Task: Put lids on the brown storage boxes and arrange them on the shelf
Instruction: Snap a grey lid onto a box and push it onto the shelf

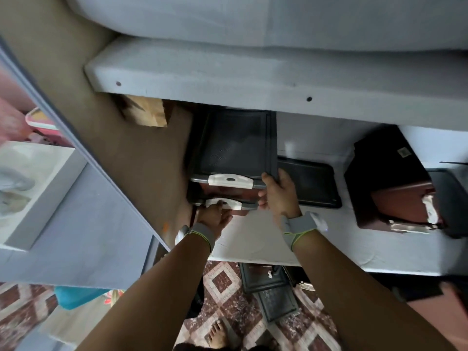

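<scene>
Two brown storage boxes with dark grey lids stand stacked on the white shelf (253,239), against the left wall. The top box's lid (235,145) has a white clip (231,181) at its front edge; the lower box (222,196) has its own white clip (222,203). My left hand (214,217) touches the lower box's front at its clip. My right hand (278,193) grips the right front corner of the top box. A loose dark lid (311,184) lies flat on the shelf to the right. Another brown box (402,206) lies tilted at far right.
A white upper shelf (253,77) hangs over the stack. A black box (387,153) sits behind the tilted brown one. Two more dark lids (273,292) lie on the patterned floor below, near my foot (217,335). A brown paper bag (144,110) stands at back left.
</scene>
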The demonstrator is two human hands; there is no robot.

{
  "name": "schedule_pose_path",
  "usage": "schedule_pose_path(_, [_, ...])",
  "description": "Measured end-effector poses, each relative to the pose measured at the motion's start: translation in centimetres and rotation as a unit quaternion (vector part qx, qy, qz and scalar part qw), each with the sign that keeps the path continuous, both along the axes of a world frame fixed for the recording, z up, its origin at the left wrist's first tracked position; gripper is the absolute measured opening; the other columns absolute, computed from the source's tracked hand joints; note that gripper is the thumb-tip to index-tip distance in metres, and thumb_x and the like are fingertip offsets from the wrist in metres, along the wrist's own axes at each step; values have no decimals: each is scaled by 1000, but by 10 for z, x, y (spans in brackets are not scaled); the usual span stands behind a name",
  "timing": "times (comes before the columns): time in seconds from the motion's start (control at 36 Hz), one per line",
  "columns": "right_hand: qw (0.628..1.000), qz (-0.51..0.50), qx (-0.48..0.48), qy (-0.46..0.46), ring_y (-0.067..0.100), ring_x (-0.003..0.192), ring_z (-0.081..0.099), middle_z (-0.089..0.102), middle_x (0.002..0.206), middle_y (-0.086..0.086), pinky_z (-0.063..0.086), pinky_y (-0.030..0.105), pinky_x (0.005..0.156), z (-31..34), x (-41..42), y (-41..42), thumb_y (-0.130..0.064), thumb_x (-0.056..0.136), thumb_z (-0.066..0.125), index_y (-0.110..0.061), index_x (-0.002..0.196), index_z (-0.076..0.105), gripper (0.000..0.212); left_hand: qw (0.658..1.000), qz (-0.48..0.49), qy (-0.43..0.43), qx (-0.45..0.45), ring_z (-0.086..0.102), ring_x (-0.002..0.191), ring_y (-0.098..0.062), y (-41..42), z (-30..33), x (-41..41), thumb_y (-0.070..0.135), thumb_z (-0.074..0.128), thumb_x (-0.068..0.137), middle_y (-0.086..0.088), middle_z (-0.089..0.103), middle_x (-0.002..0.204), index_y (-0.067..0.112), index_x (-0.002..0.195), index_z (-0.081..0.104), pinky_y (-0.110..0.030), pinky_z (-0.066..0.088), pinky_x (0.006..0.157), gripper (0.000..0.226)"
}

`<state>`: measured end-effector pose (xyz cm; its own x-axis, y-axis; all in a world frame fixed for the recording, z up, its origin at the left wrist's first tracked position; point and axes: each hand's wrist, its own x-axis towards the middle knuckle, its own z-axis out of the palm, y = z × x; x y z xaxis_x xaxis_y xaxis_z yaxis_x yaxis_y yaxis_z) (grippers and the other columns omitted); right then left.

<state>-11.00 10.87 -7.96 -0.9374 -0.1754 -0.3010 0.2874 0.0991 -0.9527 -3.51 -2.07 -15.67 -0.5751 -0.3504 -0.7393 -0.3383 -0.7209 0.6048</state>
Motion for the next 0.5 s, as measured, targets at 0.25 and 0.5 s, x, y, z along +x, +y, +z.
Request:
schedule_pose_path(0.25, [999,-5,-17,-39,15,31,36,53,45,4,30,19,37,5,-3,2,-18,89,61,-22,78,62,12,1000,6,-8,-23,61,76,-17,4,1,3,8,38,107,-6,61,86,13,83,54,-30,54,79,29])
schedule_pose_path(0.5, [999,34,-28,-17,17,32,39,55,47,7,29,20,36,-4,15,25,-16,90,60,-22,93,68,10,996,25,57,60,57,119,-37,11,-1,27,14,19,109,-13,56,109,8,127,42,-40,50,100,30])
